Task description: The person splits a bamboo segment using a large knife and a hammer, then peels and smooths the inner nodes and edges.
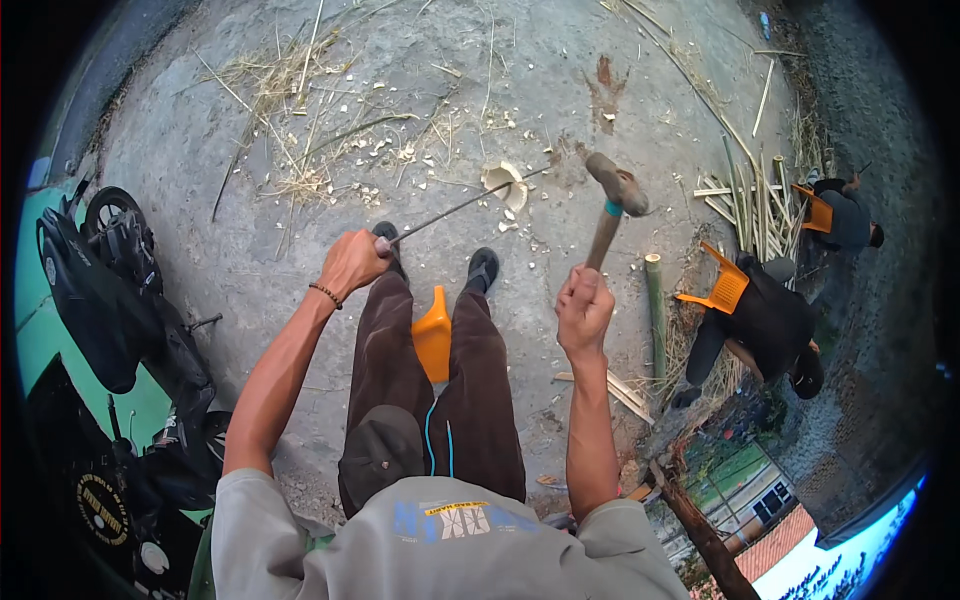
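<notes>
My left hand (352, 262) is closed around the near end of a long thin metal rod (465, 209), which slants up to the right. A hammer (617, 187) with a rounded head and wooden handle is raised in my right hand (585, 308), whose fingers wrap round the lower handle. The hammer head is to the right of the rod's far end, apart from it in the picture. Beyond my feet lies a pale, hollow, round piece (506, 186) with an uneven rim. The rod crosses in front of it; whether they touch I cannot tell.
An orange plastic seat (432, 338) shows between my legs. Chips and straw (300, 180) litter the concrete. On the right are a green bamboo pole (656, 315), split strips (752, 215) and two people on orange chairs. Motorbikes (115, 290) stand at left.
</notes>
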### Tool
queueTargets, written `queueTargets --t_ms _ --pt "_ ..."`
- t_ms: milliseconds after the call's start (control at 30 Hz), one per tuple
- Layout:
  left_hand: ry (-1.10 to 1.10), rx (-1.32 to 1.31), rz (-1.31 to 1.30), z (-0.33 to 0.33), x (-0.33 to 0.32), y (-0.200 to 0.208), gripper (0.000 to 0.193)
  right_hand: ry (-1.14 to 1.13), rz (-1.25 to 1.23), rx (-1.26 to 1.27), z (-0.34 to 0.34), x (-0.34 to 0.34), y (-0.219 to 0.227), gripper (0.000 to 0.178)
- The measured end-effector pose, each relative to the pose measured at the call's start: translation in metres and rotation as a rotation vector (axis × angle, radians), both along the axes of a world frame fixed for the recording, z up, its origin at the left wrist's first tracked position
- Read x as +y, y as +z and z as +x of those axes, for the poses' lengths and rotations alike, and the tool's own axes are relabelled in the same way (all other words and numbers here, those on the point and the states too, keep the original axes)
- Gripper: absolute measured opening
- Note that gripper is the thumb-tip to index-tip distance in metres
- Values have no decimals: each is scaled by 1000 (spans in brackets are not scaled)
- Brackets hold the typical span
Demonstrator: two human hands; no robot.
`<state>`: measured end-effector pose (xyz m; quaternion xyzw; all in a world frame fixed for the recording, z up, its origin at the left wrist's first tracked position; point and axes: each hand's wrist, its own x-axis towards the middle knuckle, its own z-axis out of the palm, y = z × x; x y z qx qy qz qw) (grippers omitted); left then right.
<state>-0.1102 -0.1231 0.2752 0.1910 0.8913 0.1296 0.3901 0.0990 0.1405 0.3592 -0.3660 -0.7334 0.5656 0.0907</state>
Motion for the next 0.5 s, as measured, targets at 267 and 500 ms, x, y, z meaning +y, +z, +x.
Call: queueTargets --t_ms 267,500 --pt "-33 35 6 8 15 -31 30 403 213 -518 53 34 -102 59" --pt "47 -33 -34 0 32 0 39 251 39 -286 11 24 46 40"
